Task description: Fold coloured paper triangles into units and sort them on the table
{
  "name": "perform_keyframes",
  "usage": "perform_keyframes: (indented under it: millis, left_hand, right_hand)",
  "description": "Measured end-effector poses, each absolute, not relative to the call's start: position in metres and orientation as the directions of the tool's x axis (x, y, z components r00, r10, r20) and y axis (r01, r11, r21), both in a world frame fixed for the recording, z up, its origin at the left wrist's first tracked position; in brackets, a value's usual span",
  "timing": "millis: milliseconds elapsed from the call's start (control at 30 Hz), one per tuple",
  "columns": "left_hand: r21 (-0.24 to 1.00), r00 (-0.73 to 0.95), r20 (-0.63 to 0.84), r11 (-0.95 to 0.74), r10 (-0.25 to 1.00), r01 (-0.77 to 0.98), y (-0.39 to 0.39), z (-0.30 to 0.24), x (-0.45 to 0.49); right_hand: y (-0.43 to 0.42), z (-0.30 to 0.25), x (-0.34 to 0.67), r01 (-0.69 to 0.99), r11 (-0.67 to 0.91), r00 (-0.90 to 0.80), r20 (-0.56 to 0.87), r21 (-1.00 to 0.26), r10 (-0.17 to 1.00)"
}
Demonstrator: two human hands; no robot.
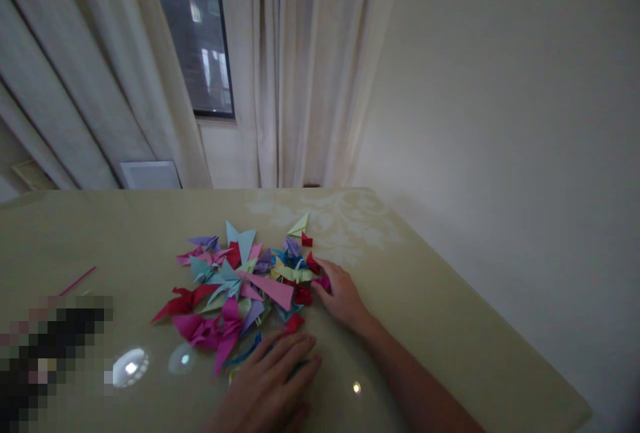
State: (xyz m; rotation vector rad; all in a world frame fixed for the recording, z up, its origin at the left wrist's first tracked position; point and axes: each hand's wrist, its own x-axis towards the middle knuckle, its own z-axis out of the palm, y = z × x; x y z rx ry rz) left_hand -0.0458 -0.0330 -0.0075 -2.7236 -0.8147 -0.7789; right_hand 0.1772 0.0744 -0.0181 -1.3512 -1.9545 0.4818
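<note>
A heap of folded paper pieces, several of them origami cranes, lies on the table in pink, red, blue, green and purple. At the heap's right edge is my right hand, thumb and fingers apart, touching red and magenta pieces. My left hand rests at the near side, its fingers stretched out beside a red piece and a dark blue piece. A magenta crane and a red crane lie on the left of the heap. Beneath my left palm, the surface is hidden.
The pale patterned table ends at a slanting right edge beside a wall. A thin magenta stick lies at the left, near a blurred-out patch. Curtains and a window are beyond the far edge.
</note>
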Motion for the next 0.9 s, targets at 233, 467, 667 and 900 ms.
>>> perform_keyframes:
  millis: [233, 467, 667, 900]
  left_hand:
    - [-0.012, 0.411, 0.612, -0.512, 0.676, 0.859, -0.002, -0.011, -0.098]
    - [0.092, 0.372, 0.650, -0.555, 0.662, 0.827, -0.014, 0.001, -0.083]
    - [-0.068, 0.591, 0.634, -0.725, 0.499, 0.685, -0.016, -0.005, -0.068]
    - [0.125, 0.623, 0.508, -0.767, 0.595, 0.630, -0.017, -0.016, -0.072]
  right_hand:
    - [0.045, -0.009, 0.147, 0.475, 0.468, -0.382, 0.305, -0.745, 0.872]
    - [0.050, 0.003, 0.154, 0.282, 0.273, -0.206, 0.220, -0.920, 0.953]
    - [0.047, 0.010, 0.150, -0.067, 0.090, -0.191, 0.101, -0.994, 0.976]
    - [0.051, 0.021, 0.164, 0.025, 0.065, -0.191, 0.059, -0.998, 0.980]
